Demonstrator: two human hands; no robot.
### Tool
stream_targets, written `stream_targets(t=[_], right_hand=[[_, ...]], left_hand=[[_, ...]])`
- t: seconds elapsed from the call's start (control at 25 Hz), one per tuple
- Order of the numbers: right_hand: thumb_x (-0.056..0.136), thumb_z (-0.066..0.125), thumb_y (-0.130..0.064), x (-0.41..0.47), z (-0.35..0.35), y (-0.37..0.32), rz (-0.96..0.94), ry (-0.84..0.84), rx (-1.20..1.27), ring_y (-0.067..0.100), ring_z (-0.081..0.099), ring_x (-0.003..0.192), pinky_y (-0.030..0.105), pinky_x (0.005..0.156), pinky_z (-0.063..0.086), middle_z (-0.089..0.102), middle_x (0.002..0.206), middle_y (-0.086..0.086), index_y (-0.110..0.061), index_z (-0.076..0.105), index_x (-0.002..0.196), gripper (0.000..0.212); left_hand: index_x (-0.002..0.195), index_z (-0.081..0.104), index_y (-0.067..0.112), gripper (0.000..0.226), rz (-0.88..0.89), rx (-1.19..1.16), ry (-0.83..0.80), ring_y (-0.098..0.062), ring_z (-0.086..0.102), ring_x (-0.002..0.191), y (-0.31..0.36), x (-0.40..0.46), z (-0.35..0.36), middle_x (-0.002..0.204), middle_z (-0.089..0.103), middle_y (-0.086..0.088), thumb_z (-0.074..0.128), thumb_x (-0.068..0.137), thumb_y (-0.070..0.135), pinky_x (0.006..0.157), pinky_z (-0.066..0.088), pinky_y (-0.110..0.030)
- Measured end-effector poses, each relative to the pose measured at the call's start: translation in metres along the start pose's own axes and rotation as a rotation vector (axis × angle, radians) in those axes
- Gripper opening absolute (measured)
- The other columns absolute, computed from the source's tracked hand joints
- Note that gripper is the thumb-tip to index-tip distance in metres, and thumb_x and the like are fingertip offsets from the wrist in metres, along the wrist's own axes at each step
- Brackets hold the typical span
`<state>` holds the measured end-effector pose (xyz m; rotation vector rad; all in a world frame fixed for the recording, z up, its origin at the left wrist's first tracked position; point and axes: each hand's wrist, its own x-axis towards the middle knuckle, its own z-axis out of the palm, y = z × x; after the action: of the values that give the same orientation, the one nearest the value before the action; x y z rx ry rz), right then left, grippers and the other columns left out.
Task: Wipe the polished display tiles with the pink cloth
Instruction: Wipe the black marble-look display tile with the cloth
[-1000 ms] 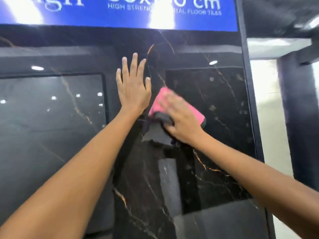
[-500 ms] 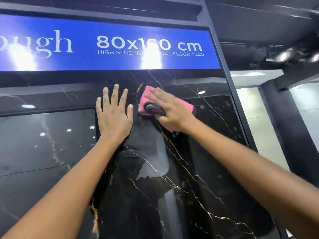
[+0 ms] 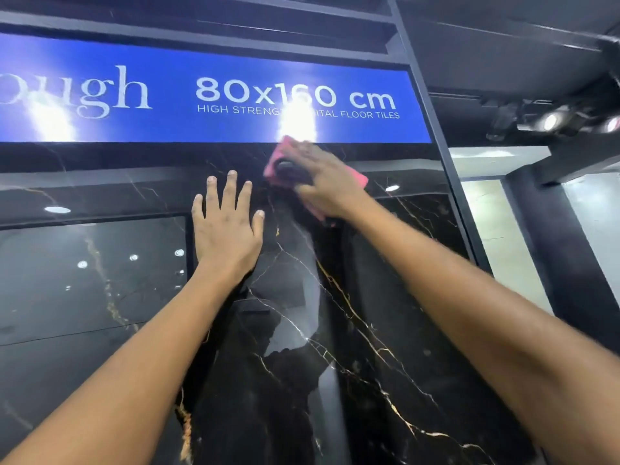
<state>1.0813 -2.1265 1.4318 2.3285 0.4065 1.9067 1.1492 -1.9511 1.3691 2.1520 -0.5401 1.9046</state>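
Observation:
A tall polished black display tile (image 3: 335, 347) with gold and white veins stands upright in front of me. My right hand (image 3: 322, 181) presses the pink cloth (image 3: 357, 178) flat against the tile's top edge, just under the blue sign. The cloth shows pink on both sides of the hand and has a dark patch near my fingers. My left hand (image 3: 226, 229) lies flat on the tile with fingers spread, lower and to the left of the cloth, holding nothing.
A blue sign (image 3: 214, 99) reading "80x160 cm" runs above the tile. A second dark glossy tile (image 3: 84, 297) fills the left. A black frame post (image 3: 446, 169) borders the tile on the right, with a lit aisle and ceiling spotlights (image 3: 550, 122) beyond.
My right hand has slid the pink cloth up the tile to its top edge under the sign. My left hand has stayed flat on the tile. The view has tilted upward.

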Motion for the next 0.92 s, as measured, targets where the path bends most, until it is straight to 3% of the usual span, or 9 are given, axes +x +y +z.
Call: stream_targets(t=[0.08, 0.16, 0.2, 0.28, 0.4, 0.48, 0.6, 0.8, 0.92], right_hand=[[0.079, 0.049, -0.020, -0.014, -0.029, 0.068, 0.361, 0.147, 0.065, 0.024, 0.048, 0.121, 0.026, 0.096, 0.041, 0.047, 0.136, 0.004, -0.032, 0.050, 0.131, 0.053], [0.075, 0.043, -0.029, -0.031, -0.047, 0.102, 0.798, 0.309, 0.149, 0.029, 0.048, 0.117, 0.036, 0.098, 0.041, 0.048, 0.127, 0.009, -0.022, 0.051, 0.123, 0.049], [0.076, 0.045, -0.029, -0.032, -0.041, 0.095, 0.836, 0.319, 0.110, 0.031, 0.045, 0.119, 0.039, 0.101, 0.038, 0.047, 0.127, 0.010, -0.019, 0.052, 0.120, 0.045], [0.082, 0.053, -0.022, -0.026, -0.017, 0.049, 0.541, 0.275, 0.023, 0.028, 0.041, 0.128, 0.035, 0.105, 0.032, 0.045, 0.136, 0.009, -0.020, 0.054, 0.126, 0.044], [0.090, 0.054, -0.030, -0.035, -0.001, 0.032, -0.046, 0.007, -0.097, 0.019, 0.022, 0.144, 0.030, 0.113, 0.018, 0.024, 0.158, 0.003, -0.024, 0.031, 0.149, 0.064], [0.088, 0.055, -0.028, -0.038, -0.023, 0.087, 0.025, 0.111, -0.092, 0.020, 0.036, 0.134, 0.032, 0.106, 0.029, 0.039, 0.148, 0.002, -0.030, 0.037, 0.143, 0.058], [0.084, 0.053, -0.024, -0.042, -0.059, 0.168, 0.413, 0.302, 0.024, 0.028, 0.047, 0.115, 0.037, 0.093, 0.038, 0.051, 0.121, 0.005, -0.024, 0.048, 0.123, 0.039], [0.092, 0.052, -0.029, -0.146, -0.018, 0.143, 0.583, 0.257, -0.043, 0.035, 0.022, 0.143, 0.044, 0.118, 0.019, 0.021, 0.156, 0.019, -0.004, 0.025, 0.149, 0.069], [0.088, 0.057, -0.026, -0.194, -0.005, 0.135, 0.448, 0.164, -0.108, 0.039, 0.019, 0.144, 0.046, 0.119, 0.016, 0.018, 0.156, 0.024, -0.001, 0.023, 0.150, 0.075]], left_hand=[[0.155, 0.019, 0.019, 0.057, -0.002, -0.029, -0.049, -0.030, -0.002, 0.150, 0.003, -0.002, -0.005, 0.164, 0.003, -0.003, 0.025, 0.103, 0.043, 0.120, 0.003, -0.047], [0.155, 0.018, 0.018, 0.058, -0.031, -0.032, -0.086, -0.032, -0.003, 0.149, 0.008, -0.003, -0.009, 0.164, 0.002, -0.005, 0.025, 0.103, 0.044, 0.120, 0.003, -0.050], [0.155, 0.019, 0.016, 0.058, -0.058, -0.025, -0.091, -0.033, -0.002, 0.149, 0.013, -0.002, -0.010, 0.164, 0.003, -0.006, 0.025, 0.103, 0.044, 0.119, 0.003, -0.051], [0.153, 0.023, 0.014, 0.056, -0.108, -0.017, -0.069, -0.034, 0.002, 0.149, 0.028, 0.001, -0.013, 0.163, 0.009, -0.011, 0.028, 0.103, 0.039, 0.119, 0.004, -0.051], [0.153, 0.024, 0.013, 0.056, -0.107, -0.088, -0.001, -0.032, 0.001, 0.149, 0.070, 0.010, -0.008, 0.162, 0.010, -0.011, 0.032, 0.102, 0.035, 0.120, 0.003, -0.048], [0.153, 0.023, 0.014, 0.056, -0.077, -0.163, 0.013, -0.030, -0.001, 0.150, 0.104, 0.019, -0.003, 0.163, 0.008, -0.009, 0.033, 0.102, 0.035, 0.120, 0.002, -0.046], [0.153, 0.023, 0.017, 0.055, -0.019, -0.226, 0.010, -0.028, -0.001, 0.150, 0.152, 0.030, 0.006, 0.164, 0.007, -0.004, 0.034, 0.102, 0.036, 0.121, 0.002, -0.045], [0.153, 0.024, 0.019, 0.055, -0.065, -0.234, 0.013, -0.029, -0.001, 0.150, 0.191, 0.039, 0.018, 0.164, 0.007, 0.000, 0.034, 0.103, 0.038, 0.121, 0.002, -0.046], [0.153, 0.025, 0.020, 0.055, -0.115, -0.185, 0.005, -0.030, 0.000, 0.150, 0.201, 0.036, 0.026, 0.164, 0.010, 0.001, 0.032, 0.103, 0.040, 0.121, 0.004, -0.047]])
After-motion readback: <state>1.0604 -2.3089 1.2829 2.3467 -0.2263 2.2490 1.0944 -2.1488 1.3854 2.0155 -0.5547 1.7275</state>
